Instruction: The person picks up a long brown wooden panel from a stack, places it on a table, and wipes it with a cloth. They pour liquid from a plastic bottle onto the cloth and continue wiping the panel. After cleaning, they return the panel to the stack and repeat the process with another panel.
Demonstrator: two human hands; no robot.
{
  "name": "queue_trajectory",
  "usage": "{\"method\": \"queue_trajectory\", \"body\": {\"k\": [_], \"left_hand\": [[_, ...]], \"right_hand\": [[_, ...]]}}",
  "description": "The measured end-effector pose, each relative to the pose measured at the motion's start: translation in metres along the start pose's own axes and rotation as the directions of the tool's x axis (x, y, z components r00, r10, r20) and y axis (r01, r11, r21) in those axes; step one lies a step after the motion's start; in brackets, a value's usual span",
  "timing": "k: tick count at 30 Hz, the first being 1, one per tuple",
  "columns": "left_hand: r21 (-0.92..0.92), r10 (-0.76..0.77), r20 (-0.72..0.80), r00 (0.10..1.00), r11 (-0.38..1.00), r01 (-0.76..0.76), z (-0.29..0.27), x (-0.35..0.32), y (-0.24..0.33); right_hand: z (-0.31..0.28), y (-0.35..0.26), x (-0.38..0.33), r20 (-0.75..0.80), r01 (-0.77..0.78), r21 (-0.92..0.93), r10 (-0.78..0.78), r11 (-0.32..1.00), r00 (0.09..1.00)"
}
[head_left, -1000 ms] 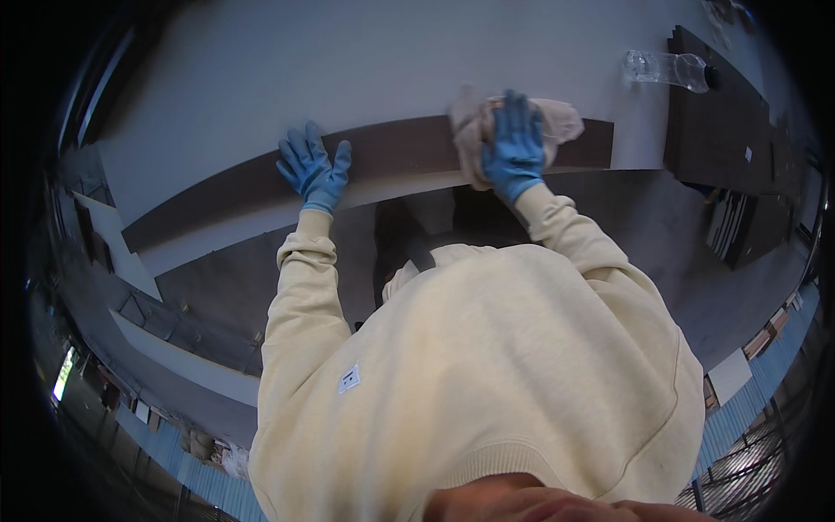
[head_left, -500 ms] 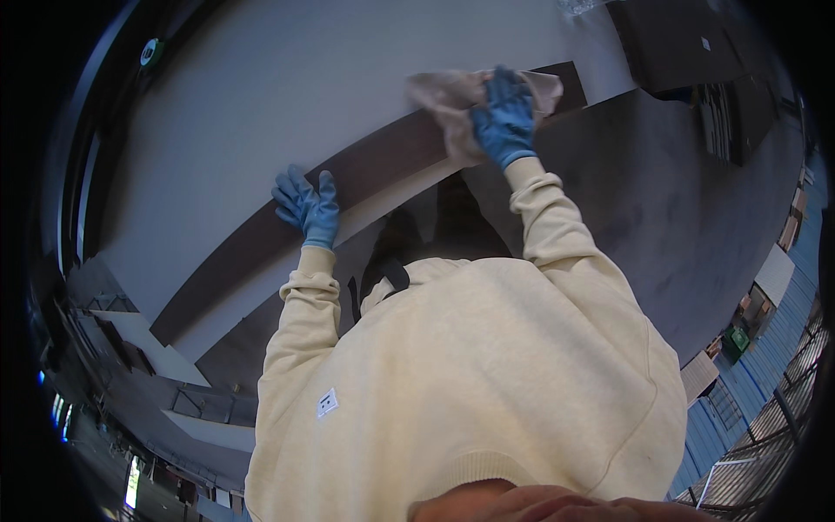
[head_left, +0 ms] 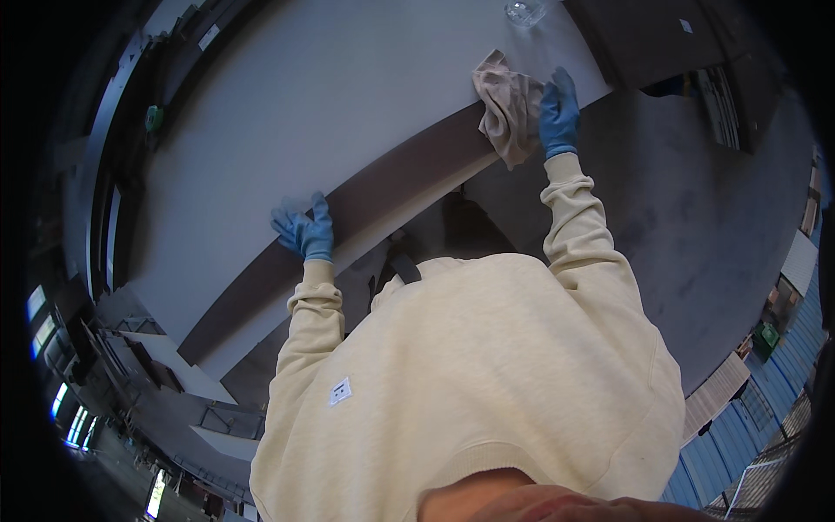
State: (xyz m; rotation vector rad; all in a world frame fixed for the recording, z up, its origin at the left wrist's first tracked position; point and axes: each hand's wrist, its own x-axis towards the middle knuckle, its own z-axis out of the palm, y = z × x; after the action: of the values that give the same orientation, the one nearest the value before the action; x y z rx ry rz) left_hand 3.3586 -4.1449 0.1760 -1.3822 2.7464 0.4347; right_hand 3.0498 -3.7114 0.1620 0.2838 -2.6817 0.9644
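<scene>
This looks like an office or meeting room. A long pale table (head_left: 330,113) with a dark edge strip (head_left: 383,187) stands on grey carpet (head_left: 696,226), and dark desks (head_left: 661,35) stand beyond it. Blue panelled walls (head_left: 757,435) and lit screens (head_left: 52,348) show at the rim.

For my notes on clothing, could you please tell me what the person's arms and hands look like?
Both hands wear blue gloves: the left hand and the right hand. Long, loose cream sweatshirt sleeves with ribbed cuffs cover both arms to the wrists. No markings show on the sleeves.
</scene>
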Motion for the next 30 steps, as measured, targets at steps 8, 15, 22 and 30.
{"method": "queue_trajectory", "body": {"k": [8,15,22,30], "left_hand": [[-0.41,0.725,0.031,0.688,0.637,-0.653,0.011,0.015,0.24],[-0.411,0.912,0.082,0.401,0.398,-0.82,-0.007,0.023,0.339],[-0.501,0.981,-0.023,0.194,0.157,-0.851,-0.029,0.03,0.388],[-0.771,0.998,0.053,0.026,0.058,-0.635,-0.083,0.045,0.403]], "right_hand": [[-0.013,0.017,0.047,0.444,0.205,-0.244,-0.079,0.948,0.893],[-0.063,-0.025,0.074,0.432,0.097,0.174,-0.165,0.98,0.887],[-0.154,-0.099,0.12,0.355,0.48,0.37,-0.598,0.796,0.718],[-0.206,-0.155,0.189,0.508,0.562,0.503,-0.751,0.657,0.423]]}}
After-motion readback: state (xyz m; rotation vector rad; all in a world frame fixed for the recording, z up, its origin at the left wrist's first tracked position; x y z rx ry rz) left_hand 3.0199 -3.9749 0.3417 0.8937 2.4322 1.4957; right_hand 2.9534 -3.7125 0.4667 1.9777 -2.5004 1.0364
